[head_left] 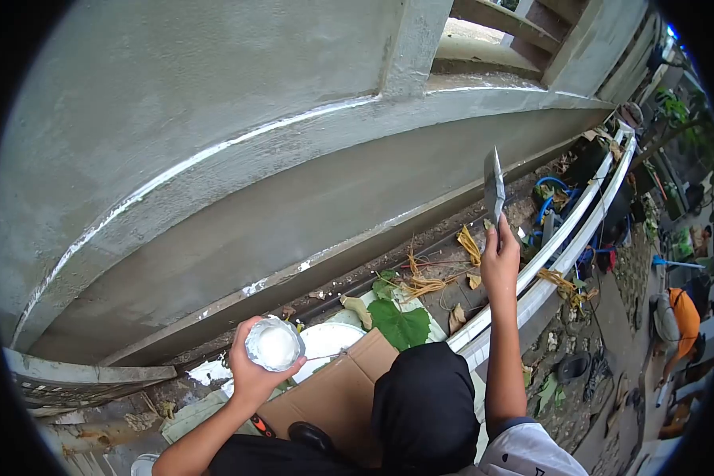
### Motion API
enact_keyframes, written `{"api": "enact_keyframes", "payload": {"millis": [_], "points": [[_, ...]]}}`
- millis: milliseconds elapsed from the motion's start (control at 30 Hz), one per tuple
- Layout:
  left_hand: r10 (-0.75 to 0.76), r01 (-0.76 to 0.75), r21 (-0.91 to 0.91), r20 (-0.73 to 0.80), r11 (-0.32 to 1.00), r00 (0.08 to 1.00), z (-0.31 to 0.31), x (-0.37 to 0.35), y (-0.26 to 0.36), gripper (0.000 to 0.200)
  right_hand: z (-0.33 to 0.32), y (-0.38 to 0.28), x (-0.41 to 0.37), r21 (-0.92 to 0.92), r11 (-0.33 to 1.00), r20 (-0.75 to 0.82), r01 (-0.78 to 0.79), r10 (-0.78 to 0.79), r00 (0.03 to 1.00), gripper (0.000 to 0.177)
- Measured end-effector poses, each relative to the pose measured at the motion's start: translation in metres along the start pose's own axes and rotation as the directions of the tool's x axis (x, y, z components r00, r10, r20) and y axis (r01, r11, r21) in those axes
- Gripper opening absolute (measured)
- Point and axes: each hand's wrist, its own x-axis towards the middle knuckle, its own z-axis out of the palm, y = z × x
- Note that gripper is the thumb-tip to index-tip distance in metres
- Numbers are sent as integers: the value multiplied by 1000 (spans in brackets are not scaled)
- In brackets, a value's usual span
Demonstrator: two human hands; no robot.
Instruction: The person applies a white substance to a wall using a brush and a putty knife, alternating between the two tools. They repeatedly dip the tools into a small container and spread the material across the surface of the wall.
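Observation:
My left hand (250, 369) is wrapped round a small round container (274, 343) with white material inside, low and left of centre. On the right, my right hand (500, 252) grips the handle of a flat metal scraper (494, 184), its blade pointing up, apart from the wall. A grey plastered wall (238, 238) runs along in front, with a white line on its curved ledge (182, 166). Cardboard (333, 397) lies below my left hand, beside a white-smeared surface (329, 339).
Long white rails (559, 246) run along the right. Green leaves (401, 324) and dry leaves lie at the wall's foot. A blue hose (546, 208) is farther back. A person in orange (682, 317) is at the far right. My dark-clothed knee (426, 404) is at the bottom.

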Motion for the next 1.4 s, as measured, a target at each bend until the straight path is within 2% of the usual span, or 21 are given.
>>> {"api": "enact_keyframes", "payload": {"millis": [33, 100, 200, 267, 333, 367, 433, 567, 633, 667, 700, 733, 800, 867, 933, 1000, 1067, 1167, 1267, 1333, 1400], "points": [[4, -4, -2, -1, 1000, 1000, 0, -1, 1, 72, -2, -16, 10, 0, 1000, -4, 3, -3, 1000, 37], [111, -112, 44, 24, 993, 994, 1, -2, 2, 74, -4, -67, 20, -93, 987, 247, -132, 152, 957, 35], [87, -87, -17, -2, 996, 996, 2, -7, 11, 71, 12, -103, -11, 14, 999, 313, 52, -54, 948, 29], [85, -85, -18, -7, 996, 996, 0, -14, 23, 71, 16, -124, -42, 155, 981, 409, 116, -170, 897, 29], [151, -151, 23, 12, 988, 989, -4, -18, 30, 72, 16, -141, -72, 270, 951, 527, 154, -279, 803, 31], [160, -160, 29, 5, 987, 987, -6, -20, 30, 72, 13, -145, -79, 279, 947, 519, 160, -289, 805, 31], [174, -175, 90, 13, 980, 985, -10, -24, 25, 73, 8, -153, -90, 373, 912, 566, 173, -371, 737, 32], [185, -185, 103, 10, 977, 983, -16, -34, 31, 74, -19, -167, -82, 320, 942, 654, 96, -293, 698, 31], [179, -183, 123, 41, 975, 983, -19, -36, 34, 73, -23, -168, -78, 314, 947, 736, 64, -285, 615, 27], [149, -152, 59, 50, 987, 988, -19, -37, 30, 73, -24, -174, -75, 313, 947, 753, 69, -292, 590, 26], [137, -140, 43, 70, 989, 988, -20, -37, 25, 75, -14, -172, -74, 406, 907, 714, 113, -393, 579, 26], [119, -119, -2, 9, 993, 993, -16, -41, 28, 76, -1, -168, -74, 460, 876, 692, 143, -454, 561, 26], [77, -64, -112, 120, 992, 990, -19, -39, 14, 83, 20, -161, -71, 570, 797, 575, 201, -561, 595, 25], [104, -98, -160, 29, 982, 994, -20, -39, -22, 88, 16, -157, -54, 457, 880, 597, 130, -412, 689, 19], [80, -77, -43, 66, 996, 995, -32, -30, -48, 95, 13, -125, -29, 369, 916, 483, 158, -334, 809, 20], [83, -80, -45, 91, 996, 992, -36, -25, -65, 97, -1, -83, -3, 202, 963, 378, 181, -247, 892, 21], [74, -71, -38, 89, 997, 993, -38, -26, -68, 99, -27, -47, 26, 24, 995, 276, 102, -105, 955, 21], [45, -35, -99, 104, 994, 994, -35, -25, -58, 100, -59, -1, 63, -135, 990, 120, 40, -24, 992, 23], [0, 13, -113, 113, 994, 994, -35, -28, -53, 101, -68, 20, 92, -144, 989, -63, -20, 11, 998, 24], [-32, 35, -40, 82, 999, 996, -35, -28, -54, 101, -57, 25, 106, -206, 978, -100, -27, 7, 995, 26], [-31, 32, -14, 77, 999, 997, -36, -28, -52, 101, -33, 22, 109, -202, 977, -47, -61, 53, 998, 28]]}}
